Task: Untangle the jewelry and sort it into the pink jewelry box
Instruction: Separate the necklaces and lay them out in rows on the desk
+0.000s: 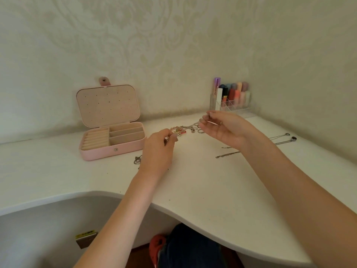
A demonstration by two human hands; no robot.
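Head cam: just right of the open pink rectangular jewelry box (pixel 114 144), left hand (pixel 157 151) & right hand (pixel 225 126) each pinch the light, limp, probably fragile tangle of silver chains w/ beads (pixel 185 129), best held at its ends.

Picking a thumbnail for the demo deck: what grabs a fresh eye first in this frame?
First, the two hands mid-frame: the left hand and right hand stretch a tangled clump of jewelry between them above the white desk. Next, the open pink jewelry box at back left, its compartments looking empty. Then the clear organizer of colourful cosmetics against the wall, and loose chains lying under the right arm.
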